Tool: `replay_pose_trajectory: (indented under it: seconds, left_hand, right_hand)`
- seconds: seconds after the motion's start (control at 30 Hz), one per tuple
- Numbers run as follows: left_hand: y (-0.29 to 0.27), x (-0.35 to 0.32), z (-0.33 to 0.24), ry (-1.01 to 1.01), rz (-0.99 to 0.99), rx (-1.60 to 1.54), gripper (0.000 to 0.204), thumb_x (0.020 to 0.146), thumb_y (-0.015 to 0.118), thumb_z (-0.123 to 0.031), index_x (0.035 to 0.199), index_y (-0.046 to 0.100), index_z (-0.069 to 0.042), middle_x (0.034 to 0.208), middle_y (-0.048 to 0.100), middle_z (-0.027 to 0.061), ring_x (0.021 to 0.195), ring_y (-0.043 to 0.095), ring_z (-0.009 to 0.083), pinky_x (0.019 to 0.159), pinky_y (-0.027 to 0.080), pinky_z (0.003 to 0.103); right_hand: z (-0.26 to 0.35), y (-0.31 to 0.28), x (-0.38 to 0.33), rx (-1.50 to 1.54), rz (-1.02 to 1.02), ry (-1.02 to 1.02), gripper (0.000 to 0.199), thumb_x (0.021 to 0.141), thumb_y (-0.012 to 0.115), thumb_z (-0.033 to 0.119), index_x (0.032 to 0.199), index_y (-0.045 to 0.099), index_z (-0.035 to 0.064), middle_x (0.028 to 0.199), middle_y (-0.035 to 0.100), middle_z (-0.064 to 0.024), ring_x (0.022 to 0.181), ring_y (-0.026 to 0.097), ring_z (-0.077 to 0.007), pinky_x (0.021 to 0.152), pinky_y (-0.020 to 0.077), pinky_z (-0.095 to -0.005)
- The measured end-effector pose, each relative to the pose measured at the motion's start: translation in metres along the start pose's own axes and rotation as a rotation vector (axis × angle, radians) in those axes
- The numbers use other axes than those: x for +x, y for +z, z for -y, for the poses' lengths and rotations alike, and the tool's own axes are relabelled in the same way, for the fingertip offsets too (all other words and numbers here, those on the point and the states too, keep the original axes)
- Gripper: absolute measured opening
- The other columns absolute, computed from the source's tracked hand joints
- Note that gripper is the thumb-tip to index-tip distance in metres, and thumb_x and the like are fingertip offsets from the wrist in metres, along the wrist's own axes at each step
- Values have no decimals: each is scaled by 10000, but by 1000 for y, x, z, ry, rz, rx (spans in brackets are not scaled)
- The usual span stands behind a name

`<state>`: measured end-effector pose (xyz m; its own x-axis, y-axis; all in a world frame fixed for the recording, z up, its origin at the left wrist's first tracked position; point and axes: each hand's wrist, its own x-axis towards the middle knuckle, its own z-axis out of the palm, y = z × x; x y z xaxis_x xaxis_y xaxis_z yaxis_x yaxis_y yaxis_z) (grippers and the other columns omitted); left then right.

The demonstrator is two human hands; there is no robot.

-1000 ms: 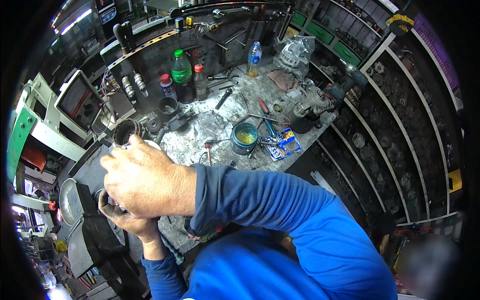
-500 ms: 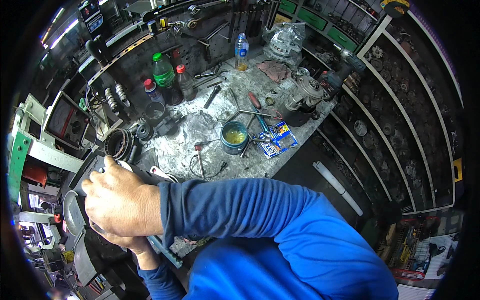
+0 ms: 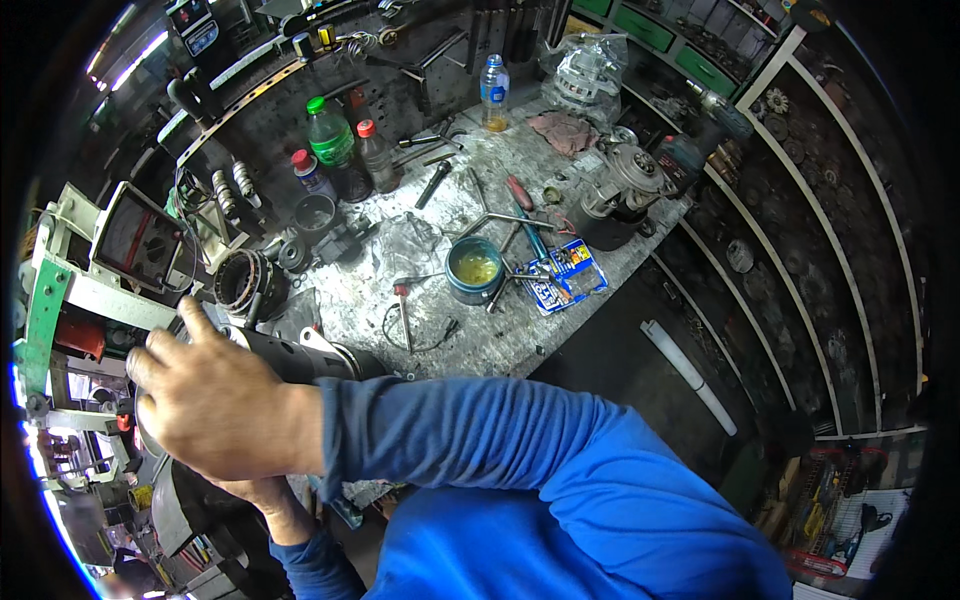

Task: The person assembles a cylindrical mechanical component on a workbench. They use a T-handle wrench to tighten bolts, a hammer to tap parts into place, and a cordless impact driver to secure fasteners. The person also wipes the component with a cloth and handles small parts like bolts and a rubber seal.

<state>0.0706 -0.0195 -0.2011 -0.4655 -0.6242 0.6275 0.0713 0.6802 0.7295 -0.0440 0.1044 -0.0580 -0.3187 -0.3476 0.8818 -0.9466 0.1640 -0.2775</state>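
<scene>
My right hand [image 3: 215, 395] reaches across from the right over the bench's left end. Its fingers bend downward, apart from one that points up and away. What lies under the palm is hidden. Beside it a dark cylindrical motor housing [image 3: 295, 352] with a pale metal flange lug lies on its side, partly covered by the hand and sleeve. My left hand [image 3: 262, 490] is below the right one, with only its wrist edge showing; the fingers are hidden. A ring-shaped stator with windings [image 3: 240, 282] lies just beyond the housing.
On the metal workbench [image 3: 480, 345] stand a blue-green pot of yellowish grease [image 3: 474, 268], a green-capped bottle [image 3: 330, 135] and a red-capped bottle [image 3: 375, 155]. Further right are a blue card [image 3: 565, 280] and a motor assembly [image 3: 625, 185]. Parts shelves [image 3: 800, 230] line the right side.
My right hand has shifted slightly left and one finger has straightened upward. More of the dark housing shows beside it. The view has moved a little.
</scene>
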Motion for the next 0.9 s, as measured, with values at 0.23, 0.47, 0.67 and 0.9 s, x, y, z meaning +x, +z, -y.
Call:
replay_pose_trajectory:
  seconds: [0.23,0.47,0.67,0.9]
  left_hand:
    - [-31,53,-35,-154,352,-411,210,946,756,-56,1115,668,34,1288,685,131,1142,655,205,1025,502,348]
    - [-33,53,-48,-303,348,-473,381,862,921,-147,1130,699,8,1286,681,117,1111,654,185,1016,507,333]
    - [-30,60,-70,-322,418,-448,298,896,870,-163,1045,729,52,1153,687,134,1074,622,213,951,485,347]
    - [-14,44,-75,-323,311,-567,434,895,880,-190,1210,695,43,1200,692,128,1097,650,193,968,517,333]
  right_hand:
    - [-33,-108,-121,158,41,241,375,790,806,199,1127,699,73,1160,584,-154,1083,613,-367,941,502,-526]
    - [-69,-168,-227,170,367,741,195,920,746,116,1074,697,7,1050,654,-193,939,680,-406,809,568,-464]
    - [-106,-159,-237,218,490,743,195,924,751,120,1054,686,-10,1027,655,-195,909,679,-420,783,561,-472]
    - [-153,-138,-178,212,484,545,187,942,736,129,1043,686,-20,957,661,-196,869,682,-411,762,554,-463]
